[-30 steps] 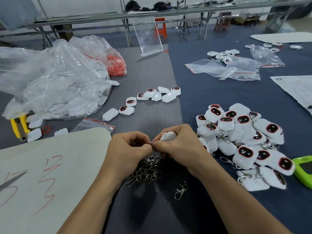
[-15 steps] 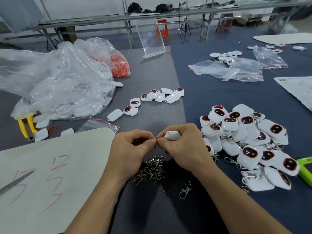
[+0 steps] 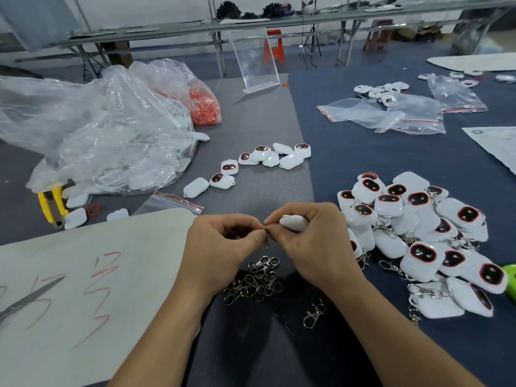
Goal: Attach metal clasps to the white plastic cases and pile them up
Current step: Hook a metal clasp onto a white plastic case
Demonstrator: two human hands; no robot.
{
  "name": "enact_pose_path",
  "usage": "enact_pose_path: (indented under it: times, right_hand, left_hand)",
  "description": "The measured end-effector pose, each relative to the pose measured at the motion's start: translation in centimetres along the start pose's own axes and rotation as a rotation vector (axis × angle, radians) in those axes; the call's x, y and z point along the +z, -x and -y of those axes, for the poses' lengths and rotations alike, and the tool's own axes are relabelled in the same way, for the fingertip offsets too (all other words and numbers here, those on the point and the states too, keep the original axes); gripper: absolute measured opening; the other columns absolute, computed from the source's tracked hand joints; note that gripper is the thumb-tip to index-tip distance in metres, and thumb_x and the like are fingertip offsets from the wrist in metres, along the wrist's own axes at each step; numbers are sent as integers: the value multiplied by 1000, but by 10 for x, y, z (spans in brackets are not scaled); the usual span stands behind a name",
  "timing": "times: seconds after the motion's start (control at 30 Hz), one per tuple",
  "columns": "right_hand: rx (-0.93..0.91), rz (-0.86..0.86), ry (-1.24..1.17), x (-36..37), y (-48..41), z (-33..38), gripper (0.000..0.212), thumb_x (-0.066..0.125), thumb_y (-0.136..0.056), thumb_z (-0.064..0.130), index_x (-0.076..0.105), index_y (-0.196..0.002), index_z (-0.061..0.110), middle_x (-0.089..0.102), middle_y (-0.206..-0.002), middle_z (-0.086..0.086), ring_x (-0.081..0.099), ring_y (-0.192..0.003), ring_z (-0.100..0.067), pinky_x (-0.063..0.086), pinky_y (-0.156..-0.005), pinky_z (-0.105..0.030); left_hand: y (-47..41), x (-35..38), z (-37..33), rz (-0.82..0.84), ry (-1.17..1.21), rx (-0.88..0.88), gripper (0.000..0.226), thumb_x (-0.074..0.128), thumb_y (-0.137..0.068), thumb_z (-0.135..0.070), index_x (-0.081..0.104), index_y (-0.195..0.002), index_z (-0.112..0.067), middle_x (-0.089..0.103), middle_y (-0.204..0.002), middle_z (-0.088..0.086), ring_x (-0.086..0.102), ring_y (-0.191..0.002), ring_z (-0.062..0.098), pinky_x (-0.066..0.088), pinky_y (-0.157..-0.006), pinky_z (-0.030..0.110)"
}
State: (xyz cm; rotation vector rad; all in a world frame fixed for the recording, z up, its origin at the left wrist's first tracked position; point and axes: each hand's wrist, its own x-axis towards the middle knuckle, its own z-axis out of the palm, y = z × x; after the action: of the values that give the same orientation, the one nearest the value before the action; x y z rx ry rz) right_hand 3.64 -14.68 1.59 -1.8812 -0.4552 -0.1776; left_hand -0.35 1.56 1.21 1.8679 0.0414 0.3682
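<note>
Right hand [image 3: 312, 241] grips a case [image 3: 293, 222]; left hand [image 3: 223, 244] pinches a clasp [image 3: 266, 231] at its tip, loose clasps [image 3: 257, 280] just below both hands

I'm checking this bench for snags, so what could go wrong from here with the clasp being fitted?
The clasp is pinched only by fingertips of the left hand, against the white case in the right hand; it may slip into the loose clasps below and tangle. The finished pile lies right beside that hand; a careless swing might scatter it.
</note>
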Motion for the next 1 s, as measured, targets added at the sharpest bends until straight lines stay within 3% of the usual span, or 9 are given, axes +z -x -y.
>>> enact_pose_path:
  times: [0.27,0.4,0.53,0.77,1.0]
  right_hand:
    - [123,34,-257,2,-4,-2,20,79,-77,4,78,-69,23,70,-60,0,64,-53,-11,49,-53,-23]
    - [93,35,-213,1,-3,-1,19,78,-76,6,77,-68,24,70,-61,1,64,-55,-11,50,-55,-25]
    - [51,18,-125,-1,-2,1,22,78,-78,5,76,-69,25,70,-61,6,65,-57,-9,50,-57,-23]
    - [-63,47,-41,-5,1,4,23,76,-81,5,75,-73,26,71,-68,12,68,-67,-10,49,-61,-17]
    - [47,94,-219,-1,-2,1,19,73,-77,5,75,-71,22,70,-63,2,64,-59,-9,53,-58,-29]
  left_hand:
    - [-2,1,-2,-18,152,4,14,76,-71,-10,80,-71,-23,73,-66,-3,62,-62,3,49,-61,15]
    - [-2,1,0,-12,123,-1,26,77,-72,1,80,-73,-25,75,-69,-1,66,-62,5,51,-62,15]
    - [-2,1,-2,15,113,-13,18,76,-69,-11,81,-74,-27,76,-70,1,68,-64,7,53,-64,18]
    - [-1,-1,-4,51,143,-25,21,76,-67,-11,81,-72,-31,76,-70,-1,67,-64,3,51,-63,15]
    - [-2,-2,-3,84,204,-46,16,78,-59,-15,82,-70,-27,75,-67,-1,64,-61,5,50,-60,16]
